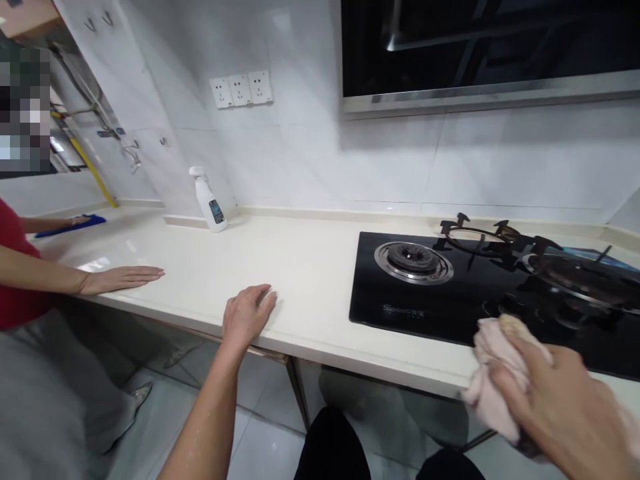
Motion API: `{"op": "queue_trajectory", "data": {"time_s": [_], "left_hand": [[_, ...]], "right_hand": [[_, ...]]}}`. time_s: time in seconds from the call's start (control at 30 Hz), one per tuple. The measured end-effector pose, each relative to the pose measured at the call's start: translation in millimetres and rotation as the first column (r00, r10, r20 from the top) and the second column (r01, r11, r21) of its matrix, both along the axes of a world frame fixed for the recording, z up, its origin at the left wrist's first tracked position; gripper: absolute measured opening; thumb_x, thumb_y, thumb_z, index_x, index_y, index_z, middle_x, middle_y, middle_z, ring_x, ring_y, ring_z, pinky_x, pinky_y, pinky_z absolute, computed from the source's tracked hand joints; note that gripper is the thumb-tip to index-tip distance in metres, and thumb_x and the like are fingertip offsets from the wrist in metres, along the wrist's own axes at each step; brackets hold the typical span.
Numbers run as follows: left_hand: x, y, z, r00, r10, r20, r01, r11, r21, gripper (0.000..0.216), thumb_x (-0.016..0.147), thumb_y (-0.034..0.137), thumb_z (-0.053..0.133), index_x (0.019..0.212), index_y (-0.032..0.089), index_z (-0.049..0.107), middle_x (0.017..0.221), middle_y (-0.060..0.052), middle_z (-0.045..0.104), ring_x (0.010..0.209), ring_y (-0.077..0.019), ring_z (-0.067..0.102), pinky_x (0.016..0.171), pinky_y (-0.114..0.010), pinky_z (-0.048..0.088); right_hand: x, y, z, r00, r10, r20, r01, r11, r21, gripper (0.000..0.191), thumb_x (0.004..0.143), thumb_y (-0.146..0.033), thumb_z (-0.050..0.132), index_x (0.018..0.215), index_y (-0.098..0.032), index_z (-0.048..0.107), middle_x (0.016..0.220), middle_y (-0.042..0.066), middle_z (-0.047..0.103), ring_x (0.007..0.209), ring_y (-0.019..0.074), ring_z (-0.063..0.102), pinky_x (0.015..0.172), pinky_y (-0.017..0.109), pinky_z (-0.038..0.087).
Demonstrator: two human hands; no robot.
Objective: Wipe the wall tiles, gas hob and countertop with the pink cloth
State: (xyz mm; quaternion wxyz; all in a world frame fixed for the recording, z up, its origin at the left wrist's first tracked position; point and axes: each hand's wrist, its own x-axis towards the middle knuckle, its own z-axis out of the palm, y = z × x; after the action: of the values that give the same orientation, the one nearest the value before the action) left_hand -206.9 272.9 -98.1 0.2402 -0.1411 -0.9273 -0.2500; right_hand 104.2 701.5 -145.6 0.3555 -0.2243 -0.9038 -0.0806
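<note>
My left hand rests near the front edge of the cream countertop, holding nothing, its thumb apart from the slightly bent fingers. At the lower right, my right hand is closed around a crumpled pale pink cloth. The cloth is by the front edge of the black gas stove, partly overhanging the counter; I cannot tell whether it touches the stove. On the stove, the left burner has its ring bare, and a pan support lies towards the back.
A white spray bottle stands near the wall. To the left, a person in a red top has one hand flat on the counter and the other on a blue cloth. A dark range hood overhangs the stove.
</note>
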Motion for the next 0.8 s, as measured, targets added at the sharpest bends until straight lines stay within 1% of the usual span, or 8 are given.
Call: {"op": "queue_trajectory", "data": {"time_s": [0.1,0.2,0.33,0.43,0.53,0.6,0.73,0.8], "left_hand": [[1.9,-0.5,-1.8,0.999,-0.029,-0.018,0.029,1.0,0.009,0.036,0.098,0.043,0.055,0.124,0.026,0.074,0.129,-0.005,0.075,0.121,-0.0288,0.066,0.11,-0.042,0.046],[3.6,-0.7,-4.0,0.999,-0.038,-0.033,0.038,0.999,0.021,0.035,0.099,0.042,0.055,0.125,0.026,0.073,0.13,-0.005,0.074,0.126,-0.0293,0.064,0.111,-0.042,0.045],[4.7,-0.8,-7.7,0.997,-0.056,-0.043,0.058,0.998,0.035,0.034,0.1,0.042,0.056,0.125,0.026,0.073,0.13,-0.004,0.074,0.126,-0.0296,0.064,0.11,-0.043,0.045],[4.0,-0.6,-11.3,0.996,-0.056,-0.067,0.059,0.997,0.047,0.033,0.1,0.042,0.057,0.124,0.026,0.073,0.129,-0.005,0.075,0.125,-0.0294,0.064,0.108,-0.042,0.046],[2.3,-0.7,-13.4,0.994,-0.057,-0.094,0.06,0.997,0.04,0.032,0.1,0.041,0.057,0.123,0.026,0.073,0.128,-0.005,0.075,0.124,-0.0289,0.065,0.107,-0.042,0.046],[1.7,-0.9,-12.5,0.993,-0.063,-0.096,0.065,0.998,0.018,0.03,0.1,0.04,0.057,0.122,0.027,0.073,0.127,-0.005,0.075,0.125,-0.0285,0.064,0.107,-0.042,0.045],[5.6,3.0,-7.7,0.995,-0.092,-0.045,0.089,0.994,-0.062,0.027,0.098,0.039,0.061,0.119,0.028,0.074,0.126,-0.007,0.073,0.126,-0.0307,0.061,0.109,-0.045,0.044],[9.8,9.8,-7.2,0.989,-0.146,-0.021,0.144,0.988,-0.061,0.028,0.097,0.036,0.063,0.122,0.027,0.073,0.129,-0.009,0.071,0.129,-0.0318,0.059,0.11,-0.049,0.042]], "right_hand": [[-44.0,-72.7,11.5,0.995,0.078,0.063,-0.085,0.99,0.112,0.049,0.101,-0.045,0.04,0.132,-0.016,0.063,0.102,0.018,0.055,0.085,0.0353,0.058,0.069,0.045,0.044],[-79.4,-126.7,21.9,0.975,0.206,0.086,-0.218,0.962,0.164,0.043,0.1,-0.039,0.045,0.133,-0.018,0.061,0.109,0.017,0.054,0.09,0.0336,0.056,0.073,0.043,0.041],[-115.8,-176.8,34.9,0.918,0.376,0.127,-0.39,0.914,0.11,0.038,0.097,-0.035,0.054,0.131,-0.021,0.062,0.113,0.016,0.055,0.091,0.0306,0.052,0.078,0.042,0.038],[-141.2,-209.3,45.0,0.859,0.484,0.166,-0.498,0.865,0.054,0.035,0.097,-0.035,0.056,0.13,-0.024,0.063,0.116,0.014,0.055,0.092,0.0302,0.05,0.079,0.042,0.036],[-163.9,-234.7,52.0,0.795,0.578,0.187,-0.588,0.809,0.0,0.033,0.098,-0.034,0.056,0.129,-0.025,0.062,0.119,0.013,0.055,0.099,0.0312,0.05,0.083,0.043,0.037],[-174.1,-244.3,52.9,0.762,0.62,0.185,-0.628,0.778,-0.021,0.035,0.097,-0.033,0.057,0.13,-0.024,0.062,0.121,0.014,0.055,0.102,0.0316,0.05,0.086,0.044,0.037],[-179.9,-246.9,47.5,0.734,0.66,0.161,-0.664,0.747,-0.035,0.04,0.097,-0.034,0.059,0.136,-0.026,0.058,0.125,0.014,0.054,0.103,0.0311,0.05,0.088,0.044,0.038],[-178.2,-245.0,44.7,0.727,0.669,0.154,-0.673,0.739,-0.032,0.041,0.098,-0.035,0.058,0.137,-0.027,0.057,0.127,0.014,0.053,0.104,0.031,0.05,0.089,0.044,0.038]]}}
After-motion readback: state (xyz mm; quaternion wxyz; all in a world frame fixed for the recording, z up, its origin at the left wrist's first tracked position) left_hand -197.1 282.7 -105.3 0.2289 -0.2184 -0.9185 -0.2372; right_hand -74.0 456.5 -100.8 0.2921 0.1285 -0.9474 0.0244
